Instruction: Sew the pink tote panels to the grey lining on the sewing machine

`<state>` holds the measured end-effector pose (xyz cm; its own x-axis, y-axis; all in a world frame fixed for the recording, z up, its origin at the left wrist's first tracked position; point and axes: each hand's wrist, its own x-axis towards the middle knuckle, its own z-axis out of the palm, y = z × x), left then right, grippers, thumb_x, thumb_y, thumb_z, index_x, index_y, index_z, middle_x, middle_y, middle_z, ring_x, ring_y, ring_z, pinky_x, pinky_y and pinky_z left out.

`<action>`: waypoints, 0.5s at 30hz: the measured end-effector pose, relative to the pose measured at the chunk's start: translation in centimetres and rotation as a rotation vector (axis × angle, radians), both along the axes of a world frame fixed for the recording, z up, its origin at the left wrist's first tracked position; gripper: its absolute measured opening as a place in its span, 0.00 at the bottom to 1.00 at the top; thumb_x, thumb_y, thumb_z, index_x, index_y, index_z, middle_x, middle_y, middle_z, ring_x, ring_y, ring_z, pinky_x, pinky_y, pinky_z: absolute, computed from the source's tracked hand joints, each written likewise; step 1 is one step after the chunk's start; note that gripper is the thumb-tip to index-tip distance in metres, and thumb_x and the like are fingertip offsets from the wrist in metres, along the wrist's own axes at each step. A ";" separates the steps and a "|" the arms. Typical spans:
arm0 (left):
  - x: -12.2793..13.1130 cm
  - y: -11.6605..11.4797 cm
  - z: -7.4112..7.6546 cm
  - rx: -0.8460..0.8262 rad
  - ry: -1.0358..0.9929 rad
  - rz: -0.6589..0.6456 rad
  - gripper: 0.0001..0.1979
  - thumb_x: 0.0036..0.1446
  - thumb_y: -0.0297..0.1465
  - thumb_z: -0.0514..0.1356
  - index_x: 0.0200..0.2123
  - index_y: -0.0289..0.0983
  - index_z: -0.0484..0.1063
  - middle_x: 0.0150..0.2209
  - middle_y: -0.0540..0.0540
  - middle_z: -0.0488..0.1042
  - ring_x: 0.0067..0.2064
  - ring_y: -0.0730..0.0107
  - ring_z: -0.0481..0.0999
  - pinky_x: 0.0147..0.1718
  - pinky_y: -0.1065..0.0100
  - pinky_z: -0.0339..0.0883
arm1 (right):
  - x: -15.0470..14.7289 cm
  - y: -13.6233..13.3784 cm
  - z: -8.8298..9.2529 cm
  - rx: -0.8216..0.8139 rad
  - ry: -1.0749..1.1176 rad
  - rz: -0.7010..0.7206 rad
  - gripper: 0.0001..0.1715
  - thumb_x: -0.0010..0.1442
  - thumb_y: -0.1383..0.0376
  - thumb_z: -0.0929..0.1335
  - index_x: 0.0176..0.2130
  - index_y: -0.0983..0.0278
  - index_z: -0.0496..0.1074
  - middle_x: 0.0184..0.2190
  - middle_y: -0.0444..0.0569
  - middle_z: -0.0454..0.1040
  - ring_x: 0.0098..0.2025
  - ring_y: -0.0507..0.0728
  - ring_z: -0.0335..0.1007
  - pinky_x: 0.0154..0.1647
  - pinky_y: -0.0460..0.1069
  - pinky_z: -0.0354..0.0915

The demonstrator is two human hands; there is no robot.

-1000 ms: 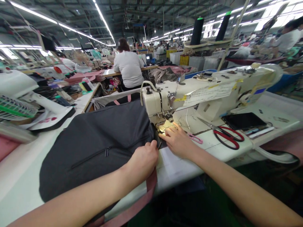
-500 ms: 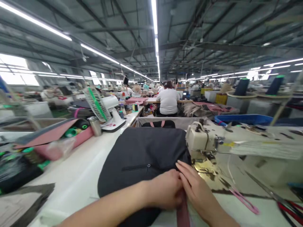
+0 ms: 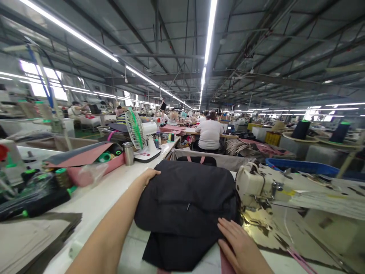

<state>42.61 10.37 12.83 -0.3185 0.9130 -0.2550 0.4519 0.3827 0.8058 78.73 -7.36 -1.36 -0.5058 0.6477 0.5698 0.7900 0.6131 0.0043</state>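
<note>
A black fabric bag piece point(image 3: 182, 190) with a short zipper lies across the white table in front of me. At its far left edge my left hand point(image 3: 148, 176) is closed on the fabric, the fingertips partly hidden. My right hand point(image 3: 235, 241) rests on the bag's near right side, fingers stretched out flat and holding nothing. Beneath that hand a pink strap point(image 3: 226, 263) shows at the table's front. Just right of the bag stands a cream sewing machine point(image 3: 253, 186), its brass-coloured plate point(image 3: 253, 222) close to the fabric.
Scissors point(image 3: 327, 249) and a pink loop point(image 3: 300, 260) lie right of my right hand. On the left are a white fan point(image 3: 145, 139), a steel flask point(image 3: 128, 153), a pink fabric box point(image 3: 82, 173) and thread cones point(image 3: 63, 178). A person in white point(image 3: 209, 133) sits ahead.
My left hand has moved from beside the right hand to the bag's far left edge. My right hand has flattened on the fabric. The view has shifted left.
</note>
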 end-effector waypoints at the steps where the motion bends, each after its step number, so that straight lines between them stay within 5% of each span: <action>1: 0.2 -0.4 1.0 0.030 -0.051 -0.006 0.15 0.64 0.37 0.58 0.45 0.31 0.70 0.37 0.44 0.75 0.36 0.69 0.76 0.40 0.63 0.75 | 0.0 -0.2 0.4 -0.026 -0.005 0.000 0.21 0.66 0.64 0.63 0.55 0.64 0.75 0.56 0.54 0.73 0.56 0.63 0.73 0.56 0.59 0.73; 5: 1.0 -4.7 4.9 0.266 -0.185 -0.060 0.14 0.61 0.32 0.57 0.48 0.32 0.71 0.40 0.43 0.77 0.37 0.68 0.77 0.39 0.66 0.73 | 0.2 -1.0 2.1 -0.145 0.085 0.013 0.23 0.69 0.66 0.57 0.53 0.62 0.76 0.53 0.52 0.76 0.55 0.60 0.75 0.57 0.58 0.72; 7: 1.5 -8.5 5.3 0.378 -0.222 -0.110 0.14 0.58 0.34 0.59 0.45 0.34 0.73 0.41 0.44 0.78 0.40 0.64 0.78 0.41 0.66 0.72 | 0.1 -1.5 3.6 -0.168 0.201 -0.034 0.24 0.71 0.62 0.56 0.51 0.61 0.78 0.49 0.51 0.79 0.51 0.60 0.77 0.54 0.57 0.74; 10: 2.6 -16.0 2.8 0.488 -0.172 -0.197 0.16 0.53 0.41 0.61 0.39 0.38 0.78 0.42 0.46 0.79 0.47 0.56 0.77 0.49 0.62 0.71 | -1.3 -2.9 7.2 -0.022 0.407 -0.114 0.23 0.71 0.57 0.59 0.56 0.62 0.74 0.54 0.54 0.76 0.56 0.63 0.74 0.55 0.60 0.73; 12: 3.1 -21.4 -0.2 0.536 0.069 -0.378 0.20 0.58 0.47 0.53 0.41 0.42 0.78 0.44 0.46 0.78 0.49 0.55 0.76 0.53 0.57 0.70 | -3.0 -4.3 9.9 0.090 0.463 -0.027 0.24 0.69 0.58 0.62 0.61 0.60 0.68 0.59 0.53 0.72 0.60 0.64 0.69 0.58 0.61 0.70; 15: 3.0 -28.6 -4.4 0.434 0.540 -0.851 0.19 0.62 0.46 0.50 0.47 0.49 0.76 0.49 0.44 0.76 0.52 0.56 0.75 0.48 0.57 0.74 | -6.5 -6.0 13.3 0.095 0.416 0.114 0.30 0.67 0.55 0.65 0.65 0.59 0.63 0.63 0.55 0.66 0.64 0.65 0.64 0.61 0.62 0.66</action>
